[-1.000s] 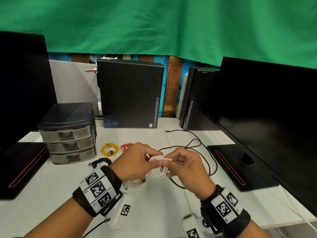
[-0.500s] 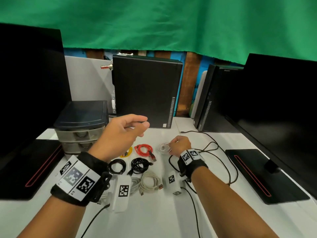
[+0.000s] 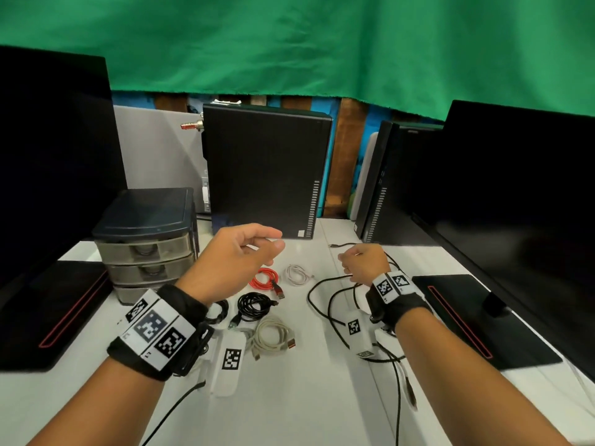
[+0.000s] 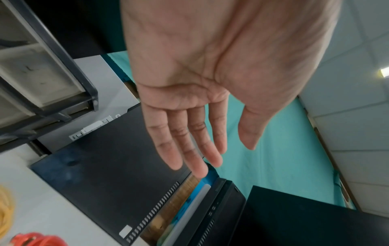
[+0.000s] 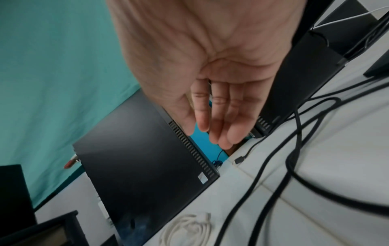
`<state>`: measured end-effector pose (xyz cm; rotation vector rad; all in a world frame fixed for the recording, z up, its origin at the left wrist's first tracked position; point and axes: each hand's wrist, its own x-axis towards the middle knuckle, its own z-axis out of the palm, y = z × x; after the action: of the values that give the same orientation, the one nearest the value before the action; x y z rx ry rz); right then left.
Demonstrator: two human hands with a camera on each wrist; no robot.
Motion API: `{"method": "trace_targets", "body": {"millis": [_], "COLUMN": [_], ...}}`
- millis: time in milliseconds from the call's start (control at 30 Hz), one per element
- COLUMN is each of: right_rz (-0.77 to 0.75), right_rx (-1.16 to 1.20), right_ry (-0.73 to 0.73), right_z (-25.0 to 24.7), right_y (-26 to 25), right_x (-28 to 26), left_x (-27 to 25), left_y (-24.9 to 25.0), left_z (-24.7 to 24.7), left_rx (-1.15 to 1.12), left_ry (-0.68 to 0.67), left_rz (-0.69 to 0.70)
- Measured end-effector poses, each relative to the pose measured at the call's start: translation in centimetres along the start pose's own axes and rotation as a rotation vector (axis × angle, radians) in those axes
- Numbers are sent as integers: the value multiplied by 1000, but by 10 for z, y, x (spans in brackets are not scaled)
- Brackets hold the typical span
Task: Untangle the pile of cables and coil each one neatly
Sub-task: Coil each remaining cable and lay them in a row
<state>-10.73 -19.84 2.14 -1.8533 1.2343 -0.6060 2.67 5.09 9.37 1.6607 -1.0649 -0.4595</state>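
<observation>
Both hands hung above the surface [image 3: 289, 397] holding nothing. The left hand [image 3: 236, 257] hovered over the coiled cables with its fingers [image 4: 189, 143] loose and slightly apart. The right hand [image 3: 363, 263] hovered just over the loose black cable [image 3: 325, 304], its fingers [image 5: 221, 114] relaxed and close together, clamped on nothing.

5 coils lay plainly in view: a white coil [image 3: 297, 274], a red coil [image 3: 265, 280], a black coil [image 3: 254, 305], a beige coil [image 3: 273, 338], and a yellow coil [image 4: 5, 214] seen only at the edge of the left wrist view. Another dark coil seemed to sit behind the left wrist, too hidden to be sure. The loose black cable sprawled in wide loops to the right of them, so it looked like the 1 job remaining.

The main risk was dragging. That cable's loops ran under the right wrist and toward the monitor stand [image 3: 476, 320], and 1 end lay near the tower [image 3: 267, 170] at the back; a quick pull could snag a plug against the stand or whip a loop across the white coil just beside it and undo it. A dark lead hanging below the right wrist crossed the same area and could be gathered up by mistake.

Room was tight at the sides, with the drawer unit [image 3: 145, 239] left and the monitor base right. The open stretch of surface nearest the person looked like the safest place to coil.
</observation>
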Motion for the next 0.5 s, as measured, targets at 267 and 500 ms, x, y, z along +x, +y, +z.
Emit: {"method": "trace_targets", "body": {"millis": [267, 500], "right_rz": [-46, 42], "right_rx": [-518, -646], "right_ry": [-408, -453], "right_z": [-38, -80], "right_y": [30, 72], "right_x": [-67, -102], "left_x": [-1, -13], "left_y": [-21, -35], "left_z": [58, 114], "left_rx": [-37, 87], "left_ry": [-204, -455], "left_rz": [-108, -85]}}
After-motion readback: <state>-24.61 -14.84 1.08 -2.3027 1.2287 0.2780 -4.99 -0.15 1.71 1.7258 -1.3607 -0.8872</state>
